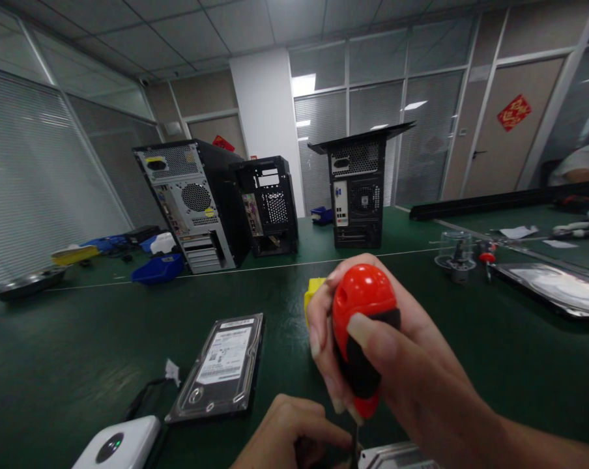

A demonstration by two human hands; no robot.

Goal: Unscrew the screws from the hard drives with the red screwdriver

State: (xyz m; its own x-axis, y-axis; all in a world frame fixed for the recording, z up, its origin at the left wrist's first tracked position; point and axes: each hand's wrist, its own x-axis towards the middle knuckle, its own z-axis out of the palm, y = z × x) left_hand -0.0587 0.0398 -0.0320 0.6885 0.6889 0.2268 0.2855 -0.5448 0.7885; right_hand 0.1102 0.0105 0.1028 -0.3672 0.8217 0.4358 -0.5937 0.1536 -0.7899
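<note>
Green table [79,352], screwdriver [360,326] in right hand [397,365]

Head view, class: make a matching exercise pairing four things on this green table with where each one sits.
Things:
1. red and black screwdriver handle
2. silver hard disk drive
3. blue plastic bin
4. white box with round button

Places:
A. bottom left corner
B. gripped upright in the right hand
C. flat on the table, left of the hands
D. far left, beside the open grey computer tower

Pairs: 1-B, 2-C, 3-D, 4-A
</note>
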